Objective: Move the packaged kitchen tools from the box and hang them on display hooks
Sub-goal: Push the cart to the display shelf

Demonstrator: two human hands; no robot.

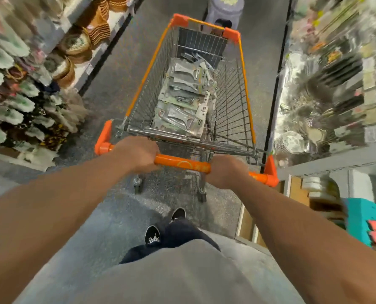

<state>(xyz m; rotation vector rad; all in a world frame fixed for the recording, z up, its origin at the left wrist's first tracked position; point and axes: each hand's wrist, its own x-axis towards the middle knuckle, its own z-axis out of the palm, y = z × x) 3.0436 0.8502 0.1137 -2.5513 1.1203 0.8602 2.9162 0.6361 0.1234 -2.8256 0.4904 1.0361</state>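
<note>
i have just one view here, the head camera, sitting high over the aisle and tilted steeply forward and down. it is wide-angle, so the edges bow. both forearms run in from the lower corners to the left hand (136, 153) and right hand (224, 172) on the cart handle (182, 164), close under the lens at mid-frame. the cart (246, 84) stretches up the centre, and the wearer's shoes (153, 235) show low in the centre.
</note>
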